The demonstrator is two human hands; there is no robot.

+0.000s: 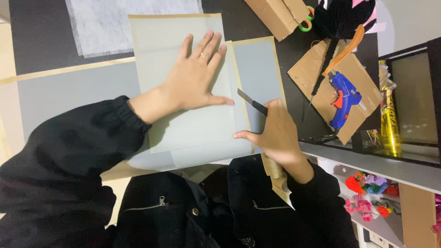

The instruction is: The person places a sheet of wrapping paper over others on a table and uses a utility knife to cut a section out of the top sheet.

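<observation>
At ten o'clock, one white fibrous sheet (120,25) lies on the dark table (36,41). Below it, a grey board with a tan edge (69,89) runs across at nine o'clock.

Your left hand (195,76) is spread flat, fingers fanned, pressing one pale grey-green sheet (183,124) at centre. Just beside its right edge lies a second, bluer grey sheet (259,69).

Your right hand (275,135), at five o'clock from the left, is closed around one craft knife (251,103), blade tip on the sheets near your left thumb.

At one o'clock: one brown cardboard box (275,16), unlabelled side up, green-handled scissors (305,23) beside it. At three o'clock, one flat cardboard piece (321,78) carries one blue glue gun (344,98).
</observation>
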